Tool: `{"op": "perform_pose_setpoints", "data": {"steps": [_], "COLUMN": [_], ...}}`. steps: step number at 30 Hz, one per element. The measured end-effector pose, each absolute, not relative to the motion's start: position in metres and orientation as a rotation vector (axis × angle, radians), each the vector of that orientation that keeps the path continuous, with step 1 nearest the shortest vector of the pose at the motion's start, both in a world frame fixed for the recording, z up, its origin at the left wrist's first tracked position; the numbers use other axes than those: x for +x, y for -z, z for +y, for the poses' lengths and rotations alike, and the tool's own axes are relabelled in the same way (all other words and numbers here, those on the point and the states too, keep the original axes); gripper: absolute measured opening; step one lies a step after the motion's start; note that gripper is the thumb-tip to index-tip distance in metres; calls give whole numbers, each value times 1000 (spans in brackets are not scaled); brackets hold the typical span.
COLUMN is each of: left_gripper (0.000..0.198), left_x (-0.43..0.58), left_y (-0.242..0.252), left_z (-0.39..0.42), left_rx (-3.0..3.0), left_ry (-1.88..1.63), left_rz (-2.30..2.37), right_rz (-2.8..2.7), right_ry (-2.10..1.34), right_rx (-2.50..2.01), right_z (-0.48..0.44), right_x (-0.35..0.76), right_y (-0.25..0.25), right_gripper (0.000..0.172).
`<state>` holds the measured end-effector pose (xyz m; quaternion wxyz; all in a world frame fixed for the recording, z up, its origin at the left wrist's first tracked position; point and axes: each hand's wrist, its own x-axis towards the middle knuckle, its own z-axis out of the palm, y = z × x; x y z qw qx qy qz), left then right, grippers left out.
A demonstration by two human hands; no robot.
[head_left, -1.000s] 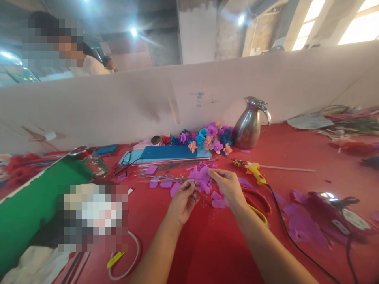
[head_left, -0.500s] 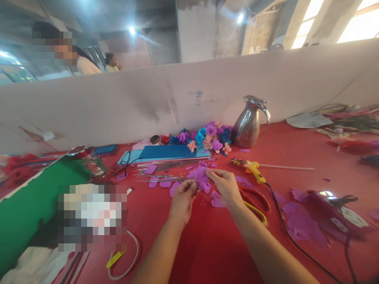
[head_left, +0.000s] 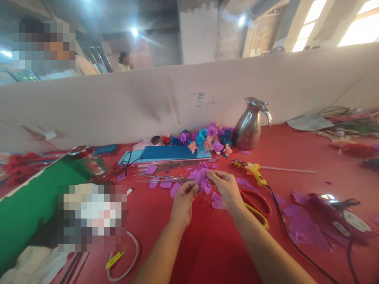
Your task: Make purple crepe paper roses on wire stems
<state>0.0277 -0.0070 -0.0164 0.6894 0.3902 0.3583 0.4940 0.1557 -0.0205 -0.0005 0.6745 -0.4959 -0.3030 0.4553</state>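
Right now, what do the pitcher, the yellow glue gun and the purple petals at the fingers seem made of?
Pitcher: polished metal, probably steel, given its glints. Glue gun: likely smooth plastic, being evenly bright yellow. Purple petals: matte, perhaps crepe paper, judging by thin, ruffled edges; possibly fabric.

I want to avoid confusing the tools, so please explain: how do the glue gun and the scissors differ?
The glue gun is mainly yellow; the scissors show red and yellow handles. A black cord leaves the glue gun; none shows on the scissors. The right hand partly hides the scissors, not the glue gun. Both lie on the red table.
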Motion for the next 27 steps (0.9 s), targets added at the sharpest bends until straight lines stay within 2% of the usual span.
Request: {"op": "perform_pose_setpoints", "data": {"steps": [27], "left_gripper": [33], "left_x": [27], "left_y": [17], "left_z": [-8], "left_rx": [915], "left_ry": [-1171], "left_rz": [861], "right_rz": [-682], "right_ry": [-1063], "right_rx": [-1098], "right_z": [-27], "right_x": [150], "right_y": [-13], "right_gripper": [24]}}
